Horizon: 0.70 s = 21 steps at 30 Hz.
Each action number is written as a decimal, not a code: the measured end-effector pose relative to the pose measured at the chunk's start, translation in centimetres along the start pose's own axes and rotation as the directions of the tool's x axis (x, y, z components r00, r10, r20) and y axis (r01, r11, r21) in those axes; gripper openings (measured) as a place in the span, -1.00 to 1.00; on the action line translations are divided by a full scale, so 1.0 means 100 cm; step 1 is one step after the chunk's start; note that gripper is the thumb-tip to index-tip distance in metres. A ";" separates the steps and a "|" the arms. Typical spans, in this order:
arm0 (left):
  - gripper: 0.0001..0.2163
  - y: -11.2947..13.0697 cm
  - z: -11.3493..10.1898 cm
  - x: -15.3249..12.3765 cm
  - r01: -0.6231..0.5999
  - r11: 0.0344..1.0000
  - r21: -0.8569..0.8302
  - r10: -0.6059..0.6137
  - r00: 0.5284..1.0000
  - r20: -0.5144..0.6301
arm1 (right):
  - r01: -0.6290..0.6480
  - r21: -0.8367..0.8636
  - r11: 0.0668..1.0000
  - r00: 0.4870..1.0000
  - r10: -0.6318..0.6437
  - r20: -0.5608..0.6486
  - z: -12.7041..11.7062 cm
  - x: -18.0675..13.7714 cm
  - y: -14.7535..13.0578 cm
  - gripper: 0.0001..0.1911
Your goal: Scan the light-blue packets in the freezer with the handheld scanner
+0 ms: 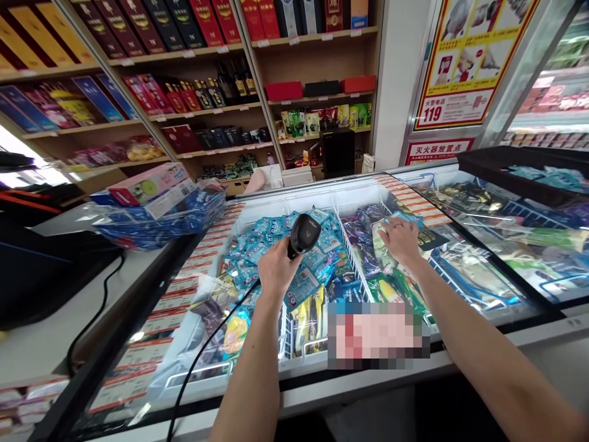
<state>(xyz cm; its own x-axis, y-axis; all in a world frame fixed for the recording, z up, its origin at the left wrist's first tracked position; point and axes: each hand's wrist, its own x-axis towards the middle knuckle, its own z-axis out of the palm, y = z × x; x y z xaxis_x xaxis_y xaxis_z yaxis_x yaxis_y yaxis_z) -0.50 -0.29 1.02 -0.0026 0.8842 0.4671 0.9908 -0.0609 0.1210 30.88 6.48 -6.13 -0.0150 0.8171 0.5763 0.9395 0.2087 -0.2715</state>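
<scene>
My left hand (276, 270) is wrapped round the handle of a black barcode scanner (305, 233), its head raised above the freezer. From the handle a black cable (209, 344) runs down to the lower left. Below the scanner, many blue packets (248, 245) fill one freezer compartment. My right hand (401, 239) is over the compartment to the right, its fingers bent on a blue packet (411, 217) that they partly cover. Dark purple packets (361, 236) lie beneath that hand, beside a white wire divider (352, 258).
The freezer's front rim (313, 393) runs close before me. At right, a black tray (501, 166) with blue packets rests on the glass. Boxes (147, 184) sit in a blue basket (156, 227) at left. Stocked shelves (184, 55) stand behind. A blurred patch covers part of the freezer's front.
</scene>
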 end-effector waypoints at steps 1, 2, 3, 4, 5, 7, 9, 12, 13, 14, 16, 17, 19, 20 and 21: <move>-0.66 -0.001 0.000 0.000 0.007 1.000 -0.005 -0.007 1.000 -0.005 | 0.058 0.051 0.997 0.998 -0.060 0.036 -0.002 0.001 -0.006 -0.64; -0.65 -0.001 0.000 0.000 0.012 1.000 -0.011 -0.012 1.000 -0.008 | 0.119 0.115 0.986 0.988 -0.130 0.087 -0.004 0.001 -0.013 -0.62; -0.65 -0.002 0.000 0.000 0.013 1.000 -0.015 -0.013 1.000 -0.010 | 0.173 0.183 0.968 0.972 -0.198 0.129 -0.005 0.001 -0.022 -0.59; -0.64 -0.002 0.001 0.000 0.012 1.000 -0.017 -0.012 1.000 -0.013 | 0.231 0.246 0.941 0.946 -0.276 0.168 -0.005 0.001 -0.031 -0.57; -0.65 -0.002 0.001 0.000 0.010 1.000 -0.018 -0.010 1.000 -0.015 | 0.285 0.294 0.912 0.917 -0.348 0.192 -0.005 0.000 -0.039 -0.56; -0.65 -0.002 0.002 0.000 0.007 1.000 -0.013 -0.008 1.000 -0.017 | 0.347 0.354 0.868 0.865 -0.442 0.235 -0.001 -0.002 -0.055 -0.53; -0.66 -0.001 0.003 0.000 0.005 1.000 -0.008 -0.005 1.000 -0.014 | 0.376 0.392 0.839 0.820 -0.499 0.282 0.003 -0.004 -0.065 -0.54; -0.68 0.000 0.004 0.000 -0.003 1.000 -0.008 0.003 1.000 -0.005 | 0.410 0.415 0.812 0.782 -0.547 0.299 0.007 -0.005 -0.071 -0.60; -0.68 0.000 0.003 0.000 -0.004 1.000 -0.009 0.004 1.000 -0.002 | 0.411 0.412 0.813 0.786 -0.545 0.291 0.007 -0.006 -0.070 -0.63; -0.68 0.000 0.003 0.000 -0.003 1.000 -0.009 0.003 1.000 0.000 | 0.405 0.401 0.822 0.800 -0.531 0.281 0.006 -0.006 -0.069 -0.67; -0.67 0.002 0.002 0.000 0.003 1.000 -0.009 -0.003 1.000 -0.002 | 0.381 0.364 0.850 0.830 -0.488 0.270 0.001 -0.005 -0.065 -0.72; -0.67 0.002 0.002 0.000 0.004 1.000 -0.009 -0.004 1.000 -0.005 | 0.370 0.345 0.863 0.841 -0.469 0.270 -0.002 -0.005 -0.063 -0.73; -0.66 0.003 0.002 0.000 -0.001 1.000 -0.007 0.001 1.000 -0.003 | 0.347 0.324 0.880 0.859 -0.437 0.267 -0.008 -0.005 -0.058 -0.71; -0.67 0.003 0.002 0.000 -0.007 1.000 -0.006 0.007 1.000 0.001 | 0.330 0.327 0.886 0.872 -0.418 0.255 -0.010 -0.004 -0.056 -0.71; -0.67 0.003 0.003 0.000 -0.016 1.000 -0.006 0.016 1.000 0.007 | 0.313 0.338 0.888 0.885 -0.402 0.236 -0.011 -0.004 -0.055 -0.69</move>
<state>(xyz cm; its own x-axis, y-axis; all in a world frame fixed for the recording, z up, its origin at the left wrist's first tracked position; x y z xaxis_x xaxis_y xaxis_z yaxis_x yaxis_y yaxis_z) -0.15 -0.18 0.85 0.0137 0.8862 0.4630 0.9899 -0.0776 0.1191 26.13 4.38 -4.00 -0.4712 0.7660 0.4374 0.7138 0.6224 -0.3210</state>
